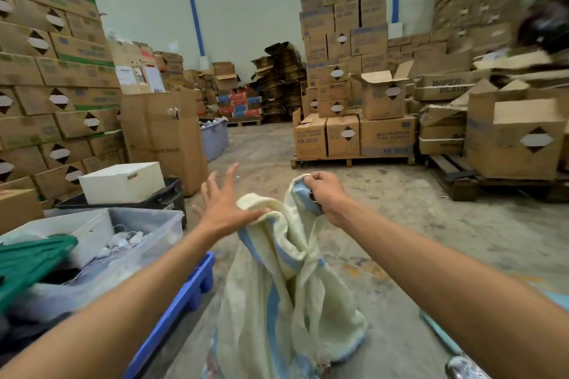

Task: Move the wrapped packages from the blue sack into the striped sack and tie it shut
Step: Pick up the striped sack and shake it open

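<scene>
Gripping the striped sack [286,271] rim, right hand [326,194]; left hand [221,206] splayed.

The sack [286,280] hangs below the right grip [323,194], its mouth between both grips — the left grip [221,206] touches its rim. Bins [147,234] lie left of that grip; stacked boxes [354,135] stand well beyond — on a pallet [351,160].

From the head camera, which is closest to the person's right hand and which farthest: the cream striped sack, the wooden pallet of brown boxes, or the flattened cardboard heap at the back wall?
1. Cream woven sack with blue stripes: its top edge is gripped in the right hand.
2. Wooden pallet of brown cardboard boxes: ahead on the floor, slightly right.
3. Heap of flattened cardboard: far back by the wall.
</scene>
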Demonstrator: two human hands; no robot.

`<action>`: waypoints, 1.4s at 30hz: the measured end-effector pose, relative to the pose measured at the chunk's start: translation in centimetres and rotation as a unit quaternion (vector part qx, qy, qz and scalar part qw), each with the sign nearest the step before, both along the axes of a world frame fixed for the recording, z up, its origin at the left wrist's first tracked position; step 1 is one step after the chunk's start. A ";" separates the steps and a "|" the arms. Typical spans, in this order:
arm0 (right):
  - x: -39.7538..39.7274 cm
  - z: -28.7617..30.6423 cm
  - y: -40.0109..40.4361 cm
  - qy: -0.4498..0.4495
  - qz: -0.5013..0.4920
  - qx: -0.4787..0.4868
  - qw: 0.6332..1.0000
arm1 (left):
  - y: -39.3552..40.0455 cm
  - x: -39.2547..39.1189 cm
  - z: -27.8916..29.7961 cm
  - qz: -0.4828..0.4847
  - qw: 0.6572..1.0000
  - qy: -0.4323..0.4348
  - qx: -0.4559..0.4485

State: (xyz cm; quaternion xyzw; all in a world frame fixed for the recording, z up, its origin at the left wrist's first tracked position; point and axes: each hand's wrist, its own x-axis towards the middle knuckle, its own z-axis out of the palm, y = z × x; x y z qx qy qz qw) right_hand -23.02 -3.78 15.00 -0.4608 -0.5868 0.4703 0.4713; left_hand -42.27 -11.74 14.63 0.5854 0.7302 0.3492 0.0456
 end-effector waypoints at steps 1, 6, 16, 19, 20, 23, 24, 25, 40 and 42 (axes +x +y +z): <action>-0.3 0.9 0.2 -0.001 0.000 0.002 1.000 | -0.4 1.1 -1.1 -0.015 0.994 0.083 0.064; 0.0 3.7 0.7 -0.017 0.010 0.011 1.000 | -2.6 4.1 -5.2 -0.099 0.899 0.253 0.343; -1.3 5.2 0.7 -0.034 0.055 -0.038 0.997 | -0.6 7.7 -6.0 -0.051 0.996 0.069 -0.009; -1.5 5.3 0.7 -0.002 0.086 -0.055 0.995 | 0.8 7.8 -5.9 -0.055 0.998 -0.013 -0.014; -1.5 5.3 0.7 0.011 0.099 -0.060 0.993 | 1.1 7.8 -5.9 -0.047 0.998 -0.028 -0.009; -1.4 5.3 0.7 0.054 0.121 -0.073 0.988 | 1.9 8.3 -5.5 -0.022 0.994 -0.110 0.003; -1.3 5.4 0.6 0.060 0.123 -0.075 0.988 | 2.2 8.6 -5.3 -0.008 0.993 -0.117 0.004; -1.3 5.5 0.5 0.063 0.124 -0.074 0.988 | 2.4 8.8 -5.1 0.010 0.994 -0.113 0.009; 4.0 2.6 2.9 0.038 0.039 0.067 0.996 | 6.4 5.8 0.0 -0.040 0.830 -0.544 0.113; 4.8 -0.1 3.5 0.036 0.052 0.027 0.998 | 6.4 5.1 0.5 -0.043 0.825 -0.552 0.115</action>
